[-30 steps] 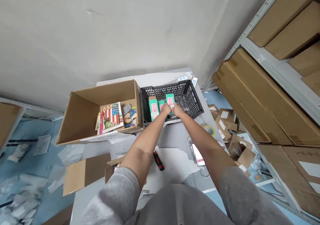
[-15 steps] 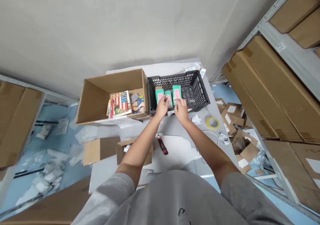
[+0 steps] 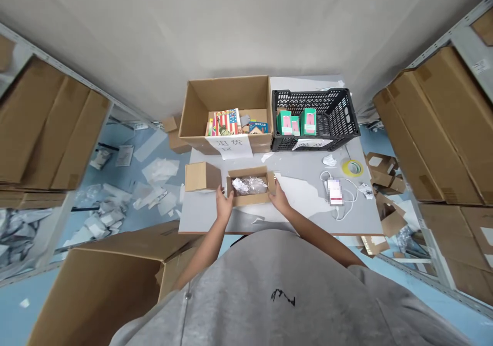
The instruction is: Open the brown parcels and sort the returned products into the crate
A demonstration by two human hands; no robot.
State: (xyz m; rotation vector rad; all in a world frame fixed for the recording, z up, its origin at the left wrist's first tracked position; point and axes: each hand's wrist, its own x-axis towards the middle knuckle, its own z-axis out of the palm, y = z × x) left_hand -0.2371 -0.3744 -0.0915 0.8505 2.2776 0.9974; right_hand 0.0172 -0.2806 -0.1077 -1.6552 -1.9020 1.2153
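Observation:
A small open cardboard box with crinkled clear wrapping inside sits on the grey table near its front edge. My left hand grips the box's left end and my right hand grips its right end, fingers curled on the walls. Behind it stand a large open carton holding colourful books and a black plastic crate holding three green-and-pink packages.
A closed small box lies left of the held one. A tape roll, a phone with white cable and paper scraps lie on the table's right. Shelves with big cartons flank both sides. A large carton stands below left.
Both hands left the green packages in the crate, drew back to the table's front edge and took hold of the small open box. The view swung left and down.

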